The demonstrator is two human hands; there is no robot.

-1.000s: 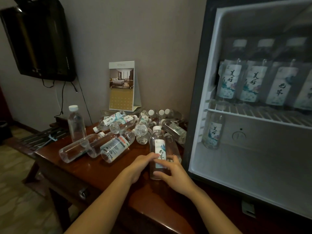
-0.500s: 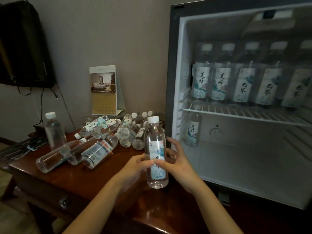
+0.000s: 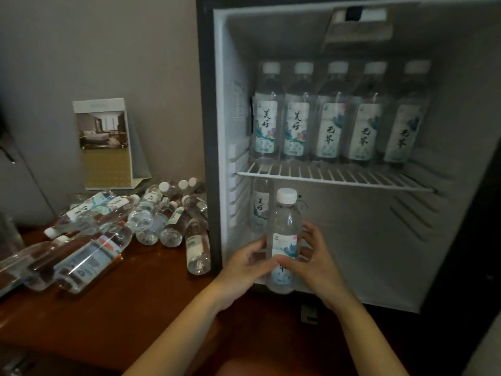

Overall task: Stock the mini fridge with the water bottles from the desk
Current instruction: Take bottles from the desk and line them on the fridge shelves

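Both hands hold one upright water bottle [image 3: 284, 229] with a white cap at the front of the mini fridge's [image 3: 214, 104] lower compartment. My left hand [image 3: 244, 264] grips its left side and my right hand [image 3: 311, 261] grips its right side, thumbs across the label. Behind it one bottle [image 3: 260, 207] stands at the back left of the lower compartment. Several labelled bottles [image 3: 328, 118] stand in a row on the wire shelf [image 3: 339, 179]. A heap of bottles [image 3: 151, 213] lies on the wooden desk [image 3: 122, 299] to the left of the fridge.
A standing calendar card [image 3: 105, 145] leans by the wall behind the heap. Larger bottles [image 3: 81, 261] lie at the desk's left. The fridge's lower floor [image 3: 379, 261] to the right of the held bottle is bare. Cables [image 3: 8, 156] hang at the far left.
Both hands lifted the bottle from the desk and carried it right, into the fridge opening. The view has swung right toward the fridge.
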